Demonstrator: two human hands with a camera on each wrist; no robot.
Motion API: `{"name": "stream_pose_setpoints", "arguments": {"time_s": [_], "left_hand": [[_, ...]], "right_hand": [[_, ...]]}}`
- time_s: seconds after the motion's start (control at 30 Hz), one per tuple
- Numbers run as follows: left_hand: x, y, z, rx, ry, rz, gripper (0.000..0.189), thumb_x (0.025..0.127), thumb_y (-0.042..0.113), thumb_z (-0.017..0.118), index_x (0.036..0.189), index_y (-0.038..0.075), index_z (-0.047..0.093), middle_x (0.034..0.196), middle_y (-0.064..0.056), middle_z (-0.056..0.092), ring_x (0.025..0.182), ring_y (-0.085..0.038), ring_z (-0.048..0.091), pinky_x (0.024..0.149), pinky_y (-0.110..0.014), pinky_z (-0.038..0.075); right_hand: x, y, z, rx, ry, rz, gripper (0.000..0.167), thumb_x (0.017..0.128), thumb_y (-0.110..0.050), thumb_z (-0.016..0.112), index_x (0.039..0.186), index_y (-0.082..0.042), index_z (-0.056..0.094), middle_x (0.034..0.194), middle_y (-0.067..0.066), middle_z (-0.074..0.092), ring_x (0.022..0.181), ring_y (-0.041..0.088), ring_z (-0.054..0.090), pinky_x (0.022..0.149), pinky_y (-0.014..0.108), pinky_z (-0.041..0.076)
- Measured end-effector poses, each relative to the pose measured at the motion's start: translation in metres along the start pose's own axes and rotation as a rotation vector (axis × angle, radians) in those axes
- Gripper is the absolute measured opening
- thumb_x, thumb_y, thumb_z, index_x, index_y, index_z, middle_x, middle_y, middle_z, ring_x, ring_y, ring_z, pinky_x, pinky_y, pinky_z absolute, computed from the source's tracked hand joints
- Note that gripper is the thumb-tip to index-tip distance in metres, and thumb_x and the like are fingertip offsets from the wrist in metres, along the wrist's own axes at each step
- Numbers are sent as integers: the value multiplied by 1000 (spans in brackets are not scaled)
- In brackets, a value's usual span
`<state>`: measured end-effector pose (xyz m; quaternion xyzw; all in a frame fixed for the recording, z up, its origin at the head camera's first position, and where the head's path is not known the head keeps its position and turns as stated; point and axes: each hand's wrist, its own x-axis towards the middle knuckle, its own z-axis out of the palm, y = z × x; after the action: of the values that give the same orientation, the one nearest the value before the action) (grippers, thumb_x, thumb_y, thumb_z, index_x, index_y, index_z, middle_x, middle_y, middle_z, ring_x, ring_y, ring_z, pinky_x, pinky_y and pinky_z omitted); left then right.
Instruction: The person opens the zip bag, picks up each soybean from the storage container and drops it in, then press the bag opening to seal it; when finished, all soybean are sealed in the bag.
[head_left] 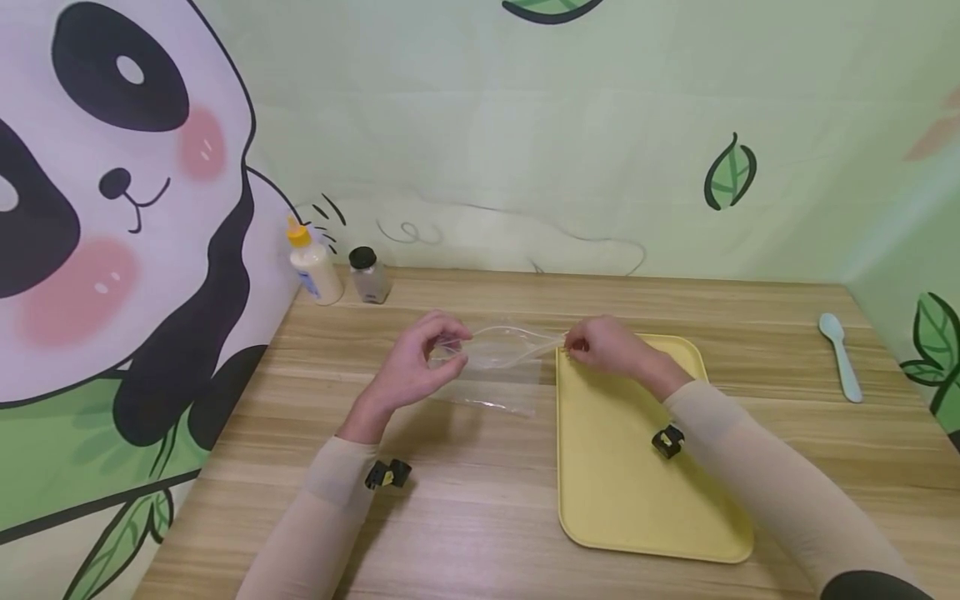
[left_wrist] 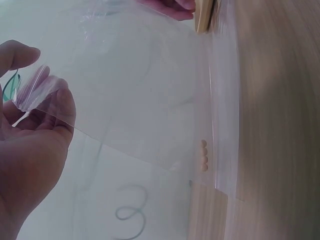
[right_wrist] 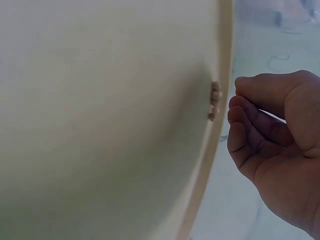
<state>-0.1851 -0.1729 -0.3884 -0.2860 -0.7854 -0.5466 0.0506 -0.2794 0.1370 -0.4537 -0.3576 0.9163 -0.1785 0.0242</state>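
Observation:
A clear zip bag [head_left: 491, 385] is held above the wooden table, its mouth spread apart. My left hand [head_left: 416, 362] holds the bag's left end; in the left wrist view, its plastic is folded over the fingers [left_wrist: 64, 106] and the thumb stands apart. My right hand [head_left: 606, 343] pinches the right end of the mouth, over the far left corner of the yellow tray [head_left: 637, 467]. Several small round tan pieces [left_wrist: 204, 156] show through the bag low in the left wrist view. Small brown pieces [right_wrist: 214, 100] lie inside the tray's rim, close to the right fingertips.
A white glue bottle [head_left: 318, 271] with an orange cap and a small clear jar [head_left: 370, 279] with a black lid stand at the back left. A pale blue spoon [head_left: 842, 357] lies at the right. The printed wall [head_left: 480, 167] borders the table's back.

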Motion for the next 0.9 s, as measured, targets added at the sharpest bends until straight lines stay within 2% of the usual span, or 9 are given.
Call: {"name": "stream_pose_setpoints", "arguments": {"time_s": [0.07,0.2,0.4,0.53,0.77,0.9], "left_hand": [[0,0,0,1,2,1,23,80,-15,63,103,-12,60,104,-29,57,91,-33,57,87,-33,54],[-1,-2,0,-4,3,4,24,80,-15,63,104,-12,61,104,-28,58,92,-37,57,87,-30,53],[0,-3,1,-5,3,10,24,80,-15,63,104,-12,61,104,-26,58,93,-43,56,86,-27,53],[0,-2,0,2,1,14,23,80,-15,64,103,-12,61,103,-26,58,92,-40,57,86,-27,53],[0,-1,0,14,-1,14,23,80,-14,64,103,-12,61,103,-26,59,91,-19,56,86,-32,54],[0,0,0,8,-2,13,23,80,-14,64,103,-12,61,103,-26,58,91,-20,56,85,-33,54]], "right_hand": [[1,1,3,-19,-16,-11,7,85,-7,68,88,-6,74,78,0,69,69,11,58,67,30,53],[1,2,6,-34,-45,-18,5,83,-7,68,85,-8,73,72,-3,64,66,10,53,63,28,48],[0,2,9,-46,-56,-20,6,83,-6,67,83,-9,72,72,-3,64,66,10,54,63,27,49],[1,4,11,-65,-50,-37,6,82,-5,67,83,-8,72,74,-1,67,66,11,56,64,29,51],[1,4,12,-88,-26,-59,9,81,-2,66,80,-9,73,78,-1,70,70,12,62,67,32,55],[1,5,14,-95,-19,-67,11,82,-1,65,80,-8,73,79,0,70,70,12,62,67,32,56]]}}
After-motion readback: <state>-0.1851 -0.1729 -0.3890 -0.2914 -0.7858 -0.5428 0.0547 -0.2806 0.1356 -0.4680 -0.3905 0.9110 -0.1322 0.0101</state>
